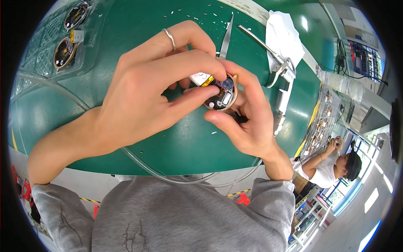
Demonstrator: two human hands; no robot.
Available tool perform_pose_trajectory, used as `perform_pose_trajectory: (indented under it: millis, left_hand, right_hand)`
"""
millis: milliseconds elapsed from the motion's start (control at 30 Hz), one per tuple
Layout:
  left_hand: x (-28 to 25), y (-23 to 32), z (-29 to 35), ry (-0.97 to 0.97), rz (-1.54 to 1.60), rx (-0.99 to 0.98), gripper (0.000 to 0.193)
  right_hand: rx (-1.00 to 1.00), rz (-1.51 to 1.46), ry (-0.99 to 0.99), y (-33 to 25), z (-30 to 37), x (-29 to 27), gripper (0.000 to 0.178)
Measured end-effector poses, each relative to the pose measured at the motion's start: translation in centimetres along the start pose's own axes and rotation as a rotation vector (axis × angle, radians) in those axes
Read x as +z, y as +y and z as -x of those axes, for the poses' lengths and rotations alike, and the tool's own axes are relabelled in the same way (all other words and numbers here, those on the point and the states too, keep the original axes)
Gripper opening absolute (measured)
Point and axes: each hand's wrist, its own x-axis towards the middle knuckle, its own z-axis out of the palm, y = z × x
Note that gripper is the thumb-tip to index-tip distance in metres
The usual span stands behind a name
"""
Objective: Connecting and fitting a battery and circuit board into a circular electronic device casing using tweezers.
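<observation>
Above the green table, my right hand [258,119] grips an open round watch case [227,100] by its rim, with the thumb below and the fingers round the far side. Inside the case, dark circuit parts and a small white-framed piece show. My left hand [140,86], wearing a ring, reaches over the case with thumb and index finger pinched at its left edge. Between them is a small flat battery [199,78] with a white face and yellow tape. The fingers partly cover the battery, so its far end is hidden.
A pointed metal tool [227,40] lies beyond my hands. To its right are a white and metal pen-like tool [282,98] and a crumpled white sheet [285,38]. A clear tray [90,52] holds more watch cases at left. Clear tubing [147,167] crosses the front edge. A person [325,168] works at right.
</observation>
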Motion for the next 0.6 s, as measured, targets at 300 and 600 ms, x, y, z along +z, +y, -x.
perform_pose_trajectory:
  millis: [300,600]
  left_hand:
    - [-0.25,-0.16,-0.05,-0.071,0.038,-0.017,0.026]
    - [-0.4,-0.44,-0.04,-0.136,0.052,0.015,0.026]
  right_hand:
    - [0.005,0.099,-0.058,-0.39,0.05,0.14,0.075]
    - [0.017,0.078,-0.08,-0.23,0.19,-0.31,0.074]
